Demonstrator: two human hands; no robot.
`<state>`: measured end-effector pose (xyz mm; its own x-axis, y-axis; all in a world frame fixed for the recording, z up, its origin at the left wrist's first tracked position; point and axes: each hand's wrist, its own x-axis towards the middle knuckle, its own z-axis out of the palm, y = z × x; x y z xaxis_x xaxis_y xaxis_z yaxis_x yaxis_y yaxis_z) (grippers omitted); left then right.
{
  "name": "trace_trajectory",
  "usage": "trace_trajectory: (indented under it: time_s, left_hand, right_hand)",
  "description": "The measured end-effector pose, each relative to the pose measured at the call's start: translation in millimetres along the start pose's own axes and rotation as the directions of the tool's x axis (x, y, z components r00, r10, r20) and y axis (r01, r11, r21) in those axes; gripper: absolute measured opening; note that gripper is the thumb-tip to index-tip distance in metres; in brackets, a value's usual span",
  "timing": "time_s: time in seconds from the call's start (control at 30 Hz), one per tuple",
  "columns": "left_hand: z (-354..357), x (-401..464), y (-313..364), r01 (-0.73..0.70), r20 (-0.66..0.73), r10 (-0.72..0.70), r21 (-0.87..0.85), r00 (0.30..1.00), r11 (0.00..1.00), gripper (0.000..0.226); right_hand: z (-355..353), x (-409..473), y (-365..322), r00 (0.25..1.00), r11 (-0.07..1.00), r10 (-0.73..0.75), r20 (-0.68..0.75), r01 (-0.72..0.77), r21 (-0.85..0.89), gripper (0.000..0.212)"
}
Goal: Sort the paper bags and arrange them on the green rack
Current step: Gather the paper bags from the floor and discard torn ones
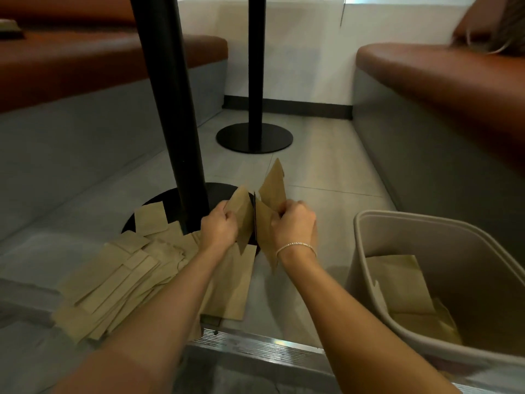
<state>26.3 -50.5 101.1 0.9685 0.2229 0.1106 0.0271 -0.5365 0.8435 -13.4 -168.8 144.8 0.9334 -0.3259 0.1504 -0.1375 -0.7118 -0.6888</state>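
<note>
Paper bags [257, 220] upright, pinched between both hands' fingers [230, 216]

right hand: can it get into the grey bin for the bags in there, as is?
Probably not yet. The right hand is closed on a paper bag, so it is occupied. Otherwise the way looks free: the grey bin stands open-topped just to its right, bags visible inside.

Left hand [220, 227] and right hand [295, 226] each grip paper bags [257, 211] above the floor pile [119, 280].
</note>
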Motion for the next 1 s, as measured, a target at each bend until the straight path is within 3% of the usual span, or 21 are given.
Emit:
trace_trajectory:
  time_s: [0.27, 0.5, 0.73, 0.87, 1.0]
  left_hand:
    - [-25.7, -5.2, 77.2, -0.035, -0.181, 0.004, -0.169, 0.984, 0.985, 0.030]
    - [-29.7, -18.5, 160.4, -0.139, -0.157, 0.077, -0.436, 0.985, 0.889, 0.015]
    - [-21.5, -45.1, 205.7, -0.249, -0.085, 0.237, -0.478, 0.968, 0.842, 0.020]
    - [-16.3, -57.8, 209.9, -0.267, -0.036, 0.285, -0.479, 0.958, 0.836, 0.026]
    - [-9.9, -68.1, 209.0, -0.259, 0.018, 0.305, -0.484, 0.952, 0.836, 0.023]
  right_hand:
    - [-115.9, 40.6, -39.3, 0.982, 0.968, -0.162, -0.101, 0.138, -0.211, 0.021]
    - [-267.0, 22.7, -53.8, 0.953, 0.841, -0.303, 0.010, 0.272, -0.468, 0.026]
    - [-322.9, 3.4, -28.3, 0.978, 0.797, -0.158, 0.139, 0.209, -0.567, 0.014]
    - [-312.7, -1.9, -7.8, 0.972, 0.751, -0.034, 0.233, 0.179, -0.636, 0.015]
    - [-288.3, -3.7, 17.0, 0.957, 0.773, 0.070, 0.280, 0.125, -0.621, 0.024]
